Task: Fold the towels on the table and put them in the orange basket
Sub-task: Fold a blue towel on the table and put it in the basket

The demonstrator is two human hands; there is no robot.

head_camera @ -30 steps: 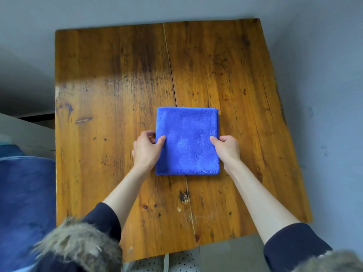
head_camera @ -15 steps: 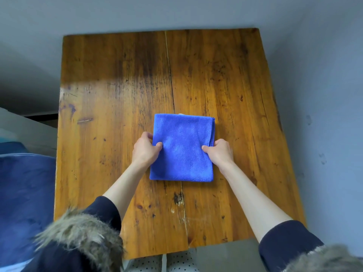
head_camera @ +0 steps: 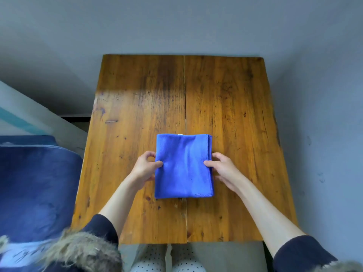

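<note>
Blue folded towel [head_camera: 183, 165] lies near the middle of the wooden table [head_camera: 235, 107], held between both hands, the left hand [head_camera: 144, 169] pinching the towel's left edge with thumb on top, the right hand [head_camera: 225, 169] gripping its right edge, thumb over the cloth.

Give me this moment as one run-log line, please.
phase: lifting folded towel | left hand: pinches towel left edge | right hand: pinches right edge | basket: not visible
</note>
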